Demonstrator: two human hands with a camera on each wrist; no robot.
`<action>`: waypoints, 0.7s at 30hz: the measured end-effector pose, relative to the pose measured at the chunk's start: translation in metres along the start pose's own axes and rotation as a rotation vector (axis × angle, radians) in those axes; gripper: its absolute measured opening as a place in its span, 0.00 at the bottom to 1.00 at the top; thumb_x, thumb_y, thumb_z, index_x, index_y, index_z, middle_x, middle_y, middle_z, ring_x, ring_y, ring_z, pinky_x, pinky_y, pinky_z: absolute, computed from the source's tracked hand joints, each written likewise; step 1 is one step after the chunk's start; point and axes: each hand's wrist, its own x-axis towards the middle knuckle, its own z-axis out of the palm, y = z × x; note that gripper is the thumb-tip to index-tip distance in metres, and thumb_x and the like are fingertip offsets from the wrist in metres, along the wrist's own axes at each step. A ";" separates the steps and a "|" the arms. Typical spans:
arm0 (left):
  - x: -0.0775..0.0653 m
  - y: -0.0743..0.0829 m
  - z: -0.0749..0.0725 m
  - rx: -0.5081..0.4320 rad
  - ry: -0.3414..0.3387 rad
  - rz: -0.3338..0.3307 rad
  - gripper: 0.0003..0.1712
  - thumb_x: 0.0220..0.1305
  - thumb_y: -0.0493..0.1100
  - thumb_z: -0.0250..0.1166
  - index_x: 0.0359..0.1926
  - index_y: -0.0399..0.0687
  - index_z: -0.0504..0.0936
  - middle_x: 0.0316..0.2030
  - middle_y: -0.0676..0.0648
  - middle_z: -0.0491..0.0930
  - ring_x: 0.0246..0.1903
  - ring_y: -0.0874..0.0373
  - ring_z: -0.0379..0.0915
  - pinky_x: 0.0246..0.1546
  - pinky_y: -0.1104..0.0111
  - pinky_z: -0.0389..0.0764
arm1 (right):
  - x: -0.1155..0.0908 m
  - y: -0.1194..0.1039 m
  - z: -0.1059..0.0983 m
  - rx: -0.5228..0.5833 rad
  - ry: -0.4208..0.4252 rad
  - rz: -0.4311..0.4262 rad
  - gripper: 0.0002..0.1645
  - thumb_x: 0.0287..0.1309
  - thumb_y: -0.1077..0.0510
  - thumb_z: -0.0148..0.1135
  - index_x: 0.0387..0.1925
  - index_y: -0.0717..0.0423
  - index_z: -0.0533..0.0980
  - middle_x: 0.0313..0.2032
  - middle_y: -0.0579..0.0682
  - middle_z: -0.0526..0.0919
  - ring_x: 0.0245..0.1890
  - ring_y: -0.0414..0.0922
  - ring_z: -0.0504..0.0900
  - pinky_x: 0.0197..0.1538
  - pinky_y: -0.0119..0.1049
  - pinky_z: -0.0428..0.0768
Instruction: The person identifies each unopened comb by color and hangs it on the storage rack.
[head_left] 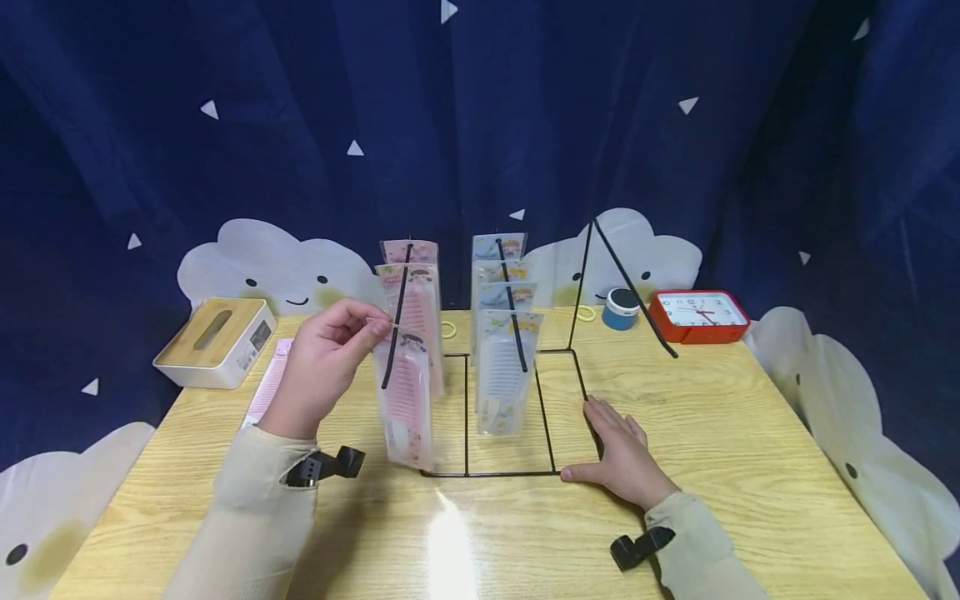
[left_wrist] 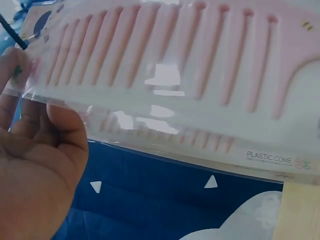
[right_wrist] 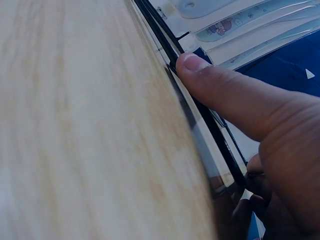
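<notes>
My left hand (head_left: pixel 330 358) pinches the top edge of a packaged pink comb (head_left: pixel 407 400) at the left arm of a black wire display rack (head_left: pixel 467 417). The arm's tip shows in front of that package. Behind it hang more pink comb packs (head_left: pixel 420 292). In the left wrist view the pink comb (left_wrist: pixel 165 50) shows large teeth through clear plastic. Several blue comb packs (head_left: pixel 504 392) hang on the middle arm. My right hand (head_left: pixel 618 458) rests on the rack's front right corner, its thumb (right_wrist: pixel 200 75) on the front bar and its fingers along the side bar.
The rack's right arm (head_left: pixel 633 287) carries no packs. Another pink comb pack (head_left: pixel 270 379) lies on the table beside a tissue box (head_left: pixel 258 342). At the back right stand a small blue-and-white cylinder (head_left: pixel 620 312) and a red clock (head_left: pixel 697 333). Yellow rings (head_left: pixel 586 313) lie near the curtain.
</notes>
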 end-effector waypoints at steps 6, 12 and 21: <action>0.018 -0.005 0.002 -0.005 0.026 -0.046 0.11 0.71 0.42 0.64 0.41 0.35 0.81 0.33 0.53 0.80 0.33 0.60 0.71 0.33 0.71 0.74 | 0.000 0.001 0.001 -0.007 -0.003 0.003 0.74 0.37 0.32 0.80 0.74 0.70 0.55 0.75 0.67 0.53 0.75 0.64 0.48 0.71 0.64 0.39; 0.029 -0.009 0.004 0.006 0.067 -0.046 0.13 0.70 0.45 0.65 0.41 0.37 0.81 0.34 0.53 0.80 0.32 0.59 0.68 0.30 0.71 0.72 | 0.000 0.000 0.000 0.000 -0.006 0.008 0.74 0.37 0.33 0.80 0.75 0.70 0.55 0.75 0.67 0.53 0.76 0.64 0.48 0.71 0.64 0.39; 0.031 -0.023 -0.004 -0.086 0.088 -0.009 0.12 0.72 0.44 0.62 0.47 0.38 0.80 0.37 0.53 0.82 0.35 0.59 0.76 0.35 0.72 0.77 | 0.000 0.000 -0.001 0.004 0.001 0.003 0.74 0.37 0.34 0.81 0.74 0.70 0.55 0.75 0.67 0.54 0.75 0.64 0.49 0.71 0.64 0.39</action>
